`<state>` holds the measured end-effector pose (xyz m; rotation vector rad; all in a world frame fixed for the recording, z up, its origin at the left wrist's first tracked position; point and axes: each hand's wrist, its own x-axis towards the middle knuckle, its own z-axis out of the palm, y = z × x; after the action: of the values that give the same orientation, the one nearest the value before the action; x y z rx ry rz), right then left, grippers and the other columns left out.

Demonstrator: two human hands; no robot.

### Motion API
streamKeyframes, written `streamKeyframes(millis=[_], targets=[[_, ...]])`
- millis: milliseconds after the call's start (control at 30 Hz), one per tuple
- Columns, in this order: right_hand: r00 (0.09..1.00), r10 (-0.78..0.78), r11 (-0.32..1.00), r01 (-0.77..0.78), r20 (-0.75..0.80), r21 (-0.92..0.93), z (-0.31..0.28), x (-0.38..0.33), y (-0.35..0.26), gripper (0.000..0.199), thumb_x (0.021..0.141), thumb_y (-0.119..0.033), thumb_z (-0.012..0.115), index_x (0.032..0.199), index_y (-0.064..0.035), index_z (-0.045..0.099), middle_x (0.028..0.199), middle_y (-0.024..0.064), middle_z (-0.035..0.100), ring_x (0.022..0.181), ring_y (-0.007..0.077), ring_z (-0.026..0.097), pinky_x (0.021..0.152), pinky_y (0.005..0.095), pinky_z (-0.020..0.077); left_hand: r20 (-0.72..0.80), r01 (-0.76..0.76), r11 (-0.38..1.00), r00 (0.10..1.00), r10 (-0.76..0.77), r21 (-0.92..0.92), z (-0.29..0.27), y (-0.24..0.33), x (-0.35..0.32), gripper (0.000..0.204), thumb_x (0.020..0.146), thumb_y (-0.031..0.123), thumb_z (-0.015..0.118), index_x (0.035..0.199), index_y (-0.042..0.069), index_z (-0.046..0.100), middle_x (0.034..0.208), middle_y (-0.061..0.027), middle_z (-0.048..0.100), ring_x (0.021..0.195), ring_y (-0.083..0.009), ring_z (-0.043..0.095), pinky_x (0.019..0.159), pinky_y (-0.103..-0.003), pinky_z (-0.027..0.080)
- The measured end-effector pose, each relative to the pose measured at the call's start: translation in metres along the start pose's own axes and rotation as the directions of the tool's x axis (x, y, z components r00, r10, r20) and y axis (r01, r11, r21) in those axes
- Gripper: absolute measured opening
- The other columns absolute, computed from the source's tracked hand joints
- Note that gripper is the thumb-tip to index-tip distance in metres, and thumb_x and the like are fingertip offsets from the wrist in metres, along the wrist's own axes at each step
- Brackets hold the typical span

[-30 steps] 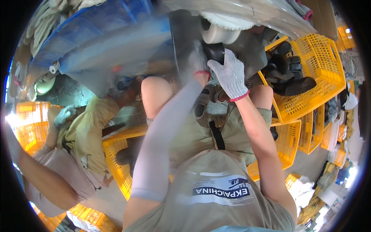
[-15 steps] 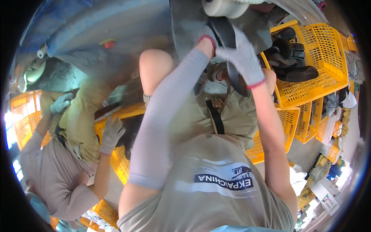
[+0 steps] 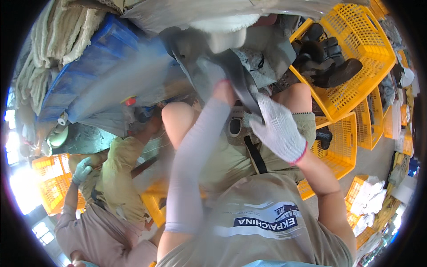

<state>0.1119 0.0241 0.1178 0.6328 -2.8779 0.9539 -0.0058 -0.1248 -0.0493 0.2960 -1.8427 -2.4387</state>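
Gripping a dark strap (image 3: 240, 80), both hands lower than before, right hand (image 3: 278, 129) clenched, left hand (image 3: 222, 89) blurred.

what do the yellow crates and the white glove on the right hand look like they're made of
The yellow lattice crates look like moulded plastic: an even grid of holes, stiff rims, a uniform slightly glossy colour. The white glove on the right hand looks like knitted cotton or a similar yarn: a dotted knit texture, matte, with a pink-edged cuff. The exact fibre cannot be told.
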Motion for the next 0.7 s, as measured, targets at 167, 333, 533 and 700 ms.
streamKeyframes(millis=[167, 333, 533, 700], targets=[[0.966, -0.059, 0.998, 0.064, -0.252, 0.010, 0.047, 0.061, 0.045, 0.035, 0.091, -0.018, 0.072, 0.119, 0.0008, 0.067, 0.105, 0.0257, 0.071, 0.091, 0.0479, 0.070, 0.077, 0.0541, 0.0572, 0.061, -0.010, 0.997, 0.998, 0.005, 0.076, -0.018, -0.046, 0.095, 0.057, 0.112, 0.047, 0.049, 0.147, 0.003, 0.060, 0.129, -0.0135, 0.071, 0.119, -0.0288, 0.068, 0.101, -0.043, 0.056], [0.928, -0.072, 0.997, 0.070, -0.365, -0.019, 0.074, 0.100, 0.061, 0.024, 0.089, -0.017, 0.070, 0.105, 0.0006, 0.068, 0.097, 0.0244, 0.071, 0.082, 0.0467, 0.070, 0.072, 0.0543, 0.0569, -0.100, -0.090, 0.981, 0.989, 0.109, 0.173, -0.015, -0.044, 0.070, 0.055, 0.112, 0.038, 0.051, 0.150, -0.003, 0.055, 0.129, -0.0190, 0.071, 0.120, -0.0301, 0.068, 0.104, -0.040, 0.054], [0.972, -0.066, 0.997, 0.075, -0.224, 0.032, 0.049, 0.105, 0.057, 0.055, 0.086, -0.042, 0.084, 0.115, 0.0020, 0.071, 0.114, 0.0234, 0.071, 0.104, 0.0447, 0.070, 0.086, 0.0494, 0.0572, -0.149, 0.130, 0.926, 0.970, -0.193, -0.354, 0.033, 0.015, 0.036, 0.053, 0.121, 0.039, 0.037, 0.150, -0.001, 0.055, 0.134, -0.0172, 0.070, 0.123, -0.0277, 0.067, 0.109, -0.036, 0.051], [0.998, -0.060, 0.995, 0.060, 0.005, 0.086, 0.037, 0.095, 0.073, 0.084, 0.087, -0.042, 0.082, 0.151, 0.0069, 0.056, 0.146, 0.0273, 0.065, 0.130, 0.0407, 0.067, 0.111, 0.0432, 0.0520, -0.046, 0.186, 0.828, 0.968, -0.247, -0.530, 0.036, 0.017, 0.041, 0.052, 0.120, 0.041, 0.039, 0.149, 0.001, 0.058, 0.136, -0.0137, 0.070, 0.123, -0.0270, 0.067, 0.109, -0.035, 0.052]])
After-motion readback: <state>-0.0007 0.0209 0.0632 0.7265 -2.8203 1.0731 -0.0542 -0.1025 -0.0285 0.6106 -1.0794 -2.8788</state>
